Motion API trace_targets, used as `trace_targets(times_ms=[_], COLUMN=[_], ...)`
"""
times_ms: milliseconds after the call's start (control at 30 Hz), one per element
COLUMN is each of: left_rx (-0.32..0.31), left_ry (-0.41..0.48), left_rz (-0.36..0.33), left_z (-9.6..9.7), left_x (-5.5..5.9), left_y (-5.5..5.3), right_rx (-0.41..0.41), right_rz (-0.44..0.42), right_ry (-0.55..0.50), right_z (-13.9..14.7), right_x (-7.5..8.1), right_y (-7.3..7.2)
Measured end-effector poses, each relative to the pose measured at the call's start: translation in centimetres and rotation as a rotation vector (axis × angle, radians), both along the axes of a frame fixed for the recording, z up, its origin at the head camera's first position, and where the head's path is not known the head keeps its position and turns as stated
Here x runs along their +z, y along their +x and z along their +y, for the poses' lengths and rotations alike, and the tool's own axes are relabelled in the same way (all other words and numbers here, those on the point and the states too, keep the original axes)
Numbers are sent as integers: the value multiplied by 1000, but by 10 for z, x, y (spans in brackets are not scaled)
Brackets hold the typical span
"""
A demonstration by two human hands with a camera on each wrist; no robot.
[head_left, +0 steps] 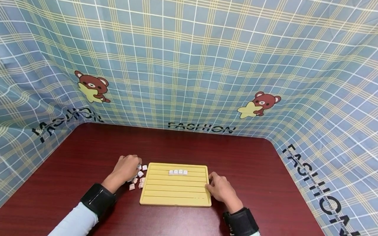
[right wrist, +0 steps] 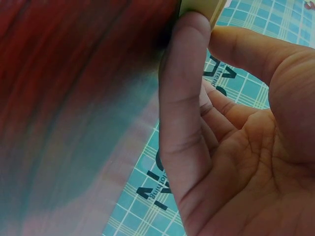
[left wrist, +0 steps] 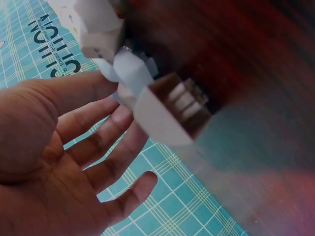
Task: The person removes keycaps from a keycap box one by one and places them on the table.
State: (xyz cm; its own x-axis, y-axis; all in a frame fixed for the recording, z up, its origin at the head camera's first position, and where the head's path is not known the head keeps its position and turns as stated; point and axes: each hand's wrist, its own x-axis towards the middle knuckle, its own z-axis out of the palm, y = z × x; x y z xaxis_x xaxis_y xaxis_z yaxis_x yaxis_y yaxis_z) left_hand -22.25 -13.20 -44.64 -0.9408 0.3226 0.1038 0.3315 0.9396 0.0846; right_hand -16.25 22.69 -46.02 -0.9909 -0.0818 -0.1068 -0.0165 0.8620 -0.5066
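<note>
My left hand [head_left: 127,167] is over a loose group of white keycaps left of the yellow tray. In the left wrist view its thumb and fingertips reach in among the keycaps, partly hidden by a pale keycap [left wrist: 132,69]; I cannot tell whether they pinch one. Close by, another keycap [left wrist: 160,118] lies tipped with its hollow underside showing. My right hand [head_left: 220,187] holds the right edge of the yellow tray [head_left: 174,193], with the tray edge [right wrist: 197,6] between thumb and index finger. A short row of white keycaps [head_left: 178,172] stands along the tray's upper groove.
Several loose keycaps [head_left: 140,174] lie near the tray's left edge, one keycap [head_left: 132,186] a little nearer me. All this is on a dark red table [head_left: 189,144]. A blue plaid cloth [head_left: 189,65] with bears hangs around its back and sides.
</note>
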Motion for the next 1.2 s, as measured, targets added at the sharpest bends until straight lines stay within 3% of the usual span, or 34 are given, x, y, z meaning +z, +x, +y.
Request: trace_targets(times_ms=[633, 800, 1200], left_rx=[10, 19, 13], left_ry=[11, 29, 72], left_rz=[-43, -56, -7], left_z=[-2, -1, 11], left_x=[-1, 3, 16], left_y=[0, 1, 7], right_rx=[-10, -7, -8], right_rz=[-20, -20, -58], right_ry=[13, 12, -5], right_z=[-1, 0, -1], right_x=[2, 1, 1], right_y=[0, 0, -1])
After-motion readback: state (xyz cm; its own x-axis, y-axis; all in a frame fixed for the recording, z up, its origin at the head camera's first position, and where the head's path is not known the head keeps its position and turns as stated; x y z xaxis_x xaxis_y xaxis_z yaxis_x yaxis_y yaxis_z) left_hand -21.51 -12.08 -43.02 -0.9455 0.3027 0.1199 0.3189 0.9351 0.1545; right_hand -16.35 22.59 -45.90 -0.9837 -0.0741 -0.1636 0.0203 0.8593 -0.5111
